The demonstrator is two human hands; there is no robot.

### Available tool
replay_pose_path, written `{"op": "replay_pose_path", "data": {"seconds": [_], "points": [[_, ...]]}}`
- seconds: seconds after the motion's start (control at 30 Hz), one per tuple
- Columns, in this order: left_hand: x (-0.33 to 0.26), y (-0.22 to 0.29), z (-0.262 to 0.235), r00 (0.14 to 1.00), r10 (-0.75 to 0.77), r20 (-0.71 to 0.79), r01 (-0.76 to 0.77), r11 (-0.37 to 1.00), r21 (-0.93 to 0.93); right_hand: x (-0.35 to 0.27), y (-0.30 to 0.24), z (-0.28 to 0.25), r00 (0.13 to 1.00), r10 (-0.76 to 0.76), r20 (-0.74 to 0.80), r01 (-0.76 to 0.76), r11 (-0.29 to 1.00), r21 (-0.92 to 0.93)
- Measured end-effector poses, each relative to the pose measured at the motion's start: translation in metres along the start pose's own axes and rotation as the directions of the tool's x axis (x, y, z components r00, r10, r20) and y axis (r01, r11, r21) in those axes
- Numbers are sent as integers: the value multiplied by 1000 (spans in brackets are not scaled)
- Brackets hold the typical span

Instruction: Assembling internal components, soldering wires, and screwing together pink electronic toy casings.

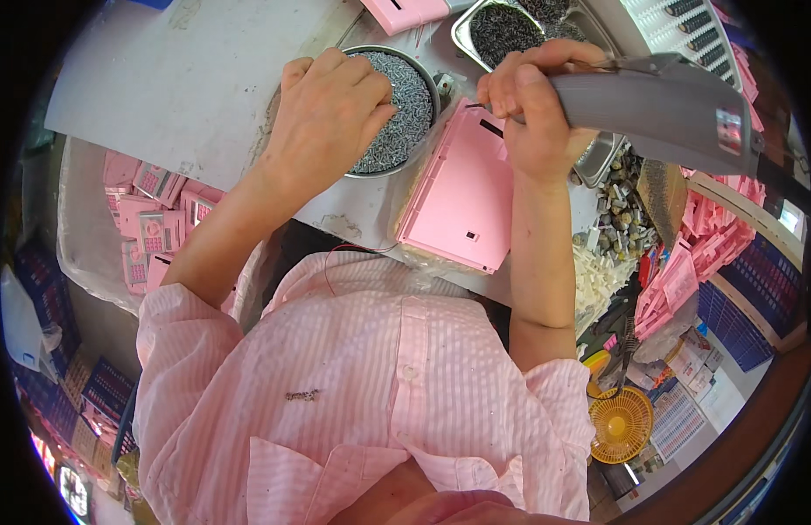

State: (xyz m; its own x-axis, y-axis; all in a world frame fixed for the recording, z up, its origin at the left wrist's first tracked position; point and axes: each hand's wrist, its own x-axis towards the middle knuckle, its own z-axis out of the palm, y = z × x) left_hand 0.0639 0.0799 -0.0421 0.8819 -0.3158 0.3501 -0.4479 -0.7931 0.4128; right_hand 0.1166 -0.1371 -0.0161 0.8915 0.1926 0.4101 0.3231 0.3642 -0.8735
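Observation:
My left hand (331,109) is over the left side of a round metal tin (433,83) filled with small silvery screws (405,114). Its fingers are curled with thumb and forefinger together, and whatever is between them is hidden. In my right hand (545,114) is a grey electric screwdriver (646,109), held sideways with its thin tip toward the left. That tip is near the top edge of a flat pink plastic panel (462,197). The panel lies in front of me on a clear plastic bag (423,258), with a dark slot near its top.
A bag-lined bin (82,232) of pink calculator-like housings (156,227) stands at left. Metal trays of dark screws (502,33) sit at the back. On the right are loose metal parts (622,206), white pieces (602,280), pink parts (677,284) and a yellow basket (620,424).

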Motion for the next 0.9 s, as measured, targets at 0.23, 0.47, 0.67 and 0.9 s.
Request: {"op": "replay_pose_path", "data": {"seconds": [0.23,0.47,0.67,0.9], "points": [[-3,-4,1,999,43,-24,-46,985,-168,4,-63,20,989,-72,130,70,997,17],[-19,24,-5,976,156,-151,-208,870,-447,-20,-75,41,980,-27,196,-3,989,150],[-22,41,-10,989,99,-109,-143,817,-558,-28,-78,50,968,0,251,-30,993,113],[-17,39,-17,968,241,-76,-252,894,-370,-33,-72,50,982,33,185,-51,994,96]]}}
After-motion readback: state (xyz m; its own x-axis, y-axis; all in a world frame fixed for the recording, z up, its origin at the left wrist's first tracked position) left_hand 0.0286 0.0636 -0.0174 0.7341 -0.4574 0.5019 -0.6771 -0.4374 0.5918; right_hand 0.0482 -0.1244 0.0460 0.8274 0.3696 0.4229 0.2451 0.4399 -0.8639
